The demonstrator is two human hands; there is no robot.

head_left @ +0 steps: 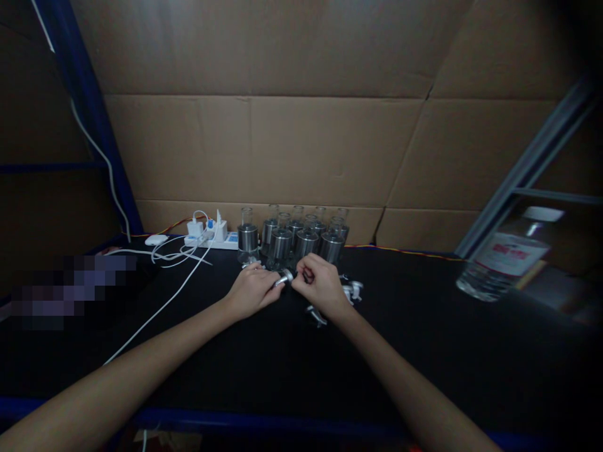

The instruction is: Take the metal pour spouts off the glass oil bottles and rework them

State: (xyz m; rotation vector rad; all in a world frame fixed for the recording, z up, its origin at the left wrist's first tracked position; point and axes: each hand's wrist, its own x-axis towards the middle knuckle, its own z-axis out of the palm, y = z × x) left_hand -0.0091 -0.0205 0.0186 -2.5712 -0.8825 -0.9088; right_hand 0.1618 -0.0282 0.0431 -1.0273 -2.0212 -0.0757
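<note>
My left hand [253, 290] and my right hand [319, 281] meet over the black table top [424, 351]. Both are closed on one small silver metal part [285, 277] held between their fingertips. Just behind the hands stand several glass cylinders with metal collars [293, 238] in two rows. A few loose silver fittings [352, 290] lie on the table right of my right hand, and another small fitting [316, 316] lies under my right wrist.
A white power strip [211, 235] with plugs sits at the back left, its white cables [164, 295] trailing across the table. A clear plastic water bottle [506, 254] lies at the right. Cardboard walls [264, 150] close the back.
</note>
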